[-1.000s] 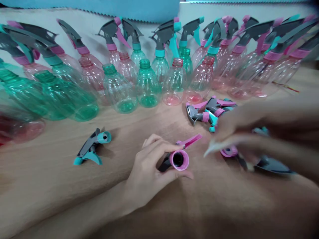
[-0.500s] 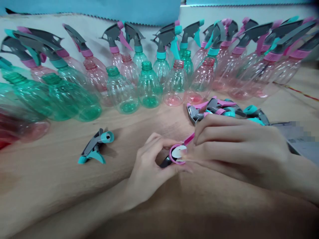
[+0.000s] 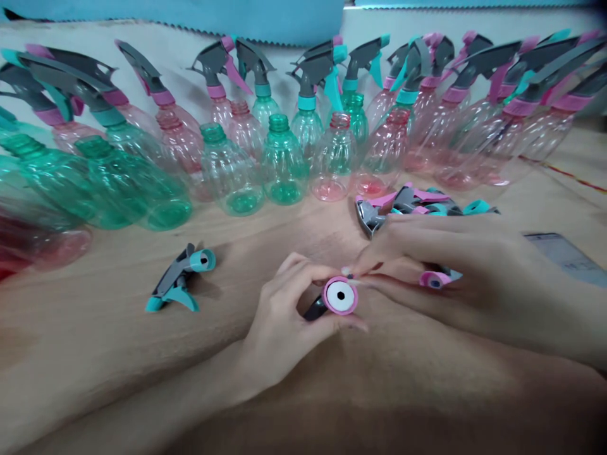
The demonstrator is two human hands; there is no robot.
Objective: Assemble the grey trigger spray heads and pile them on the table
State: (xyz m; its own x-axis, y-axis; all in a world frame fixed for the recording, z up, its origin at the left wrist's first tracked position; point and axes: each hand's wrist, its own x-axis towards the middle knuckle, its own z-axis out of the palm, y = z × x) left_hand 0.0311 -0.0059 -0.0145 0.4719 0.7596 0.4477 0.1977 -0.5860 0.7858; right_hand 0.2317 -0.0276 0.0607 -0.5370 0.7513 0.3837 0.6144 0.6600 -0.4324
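In my left hand [image 3: 284, 306], fingers curl round a trigger spray head [image 3: 315, 308] with a pink collar facing up at me. A white washer [image 3: 334, 296] with a dark centre hole sits inside that collar. My right hand [image 3: 478, 253] is closed in a pinch at the collar's upper right rim; what its fingertips hold, if anything, is too small to make out. A pink-collared piece [image 3: 434, 280] shows in the gap under the right hand; whether held or lying there, I cannot tell.
A teal-and-grey spray head [image 3: 177, 281] lies to the left. More loose spray heads [image 3: 412, 199] are piled behind my right hand. Several open bottles [image 3: 284, 170] stand across the table, with capped spray bottles behind. A phone-like slab [image 3: 566, 256] lies at right.
My right fingers have moved off the washer to the collar's upper rim. The washer now lies flat inside the collar, its hole showing. My left hand has barely moved.
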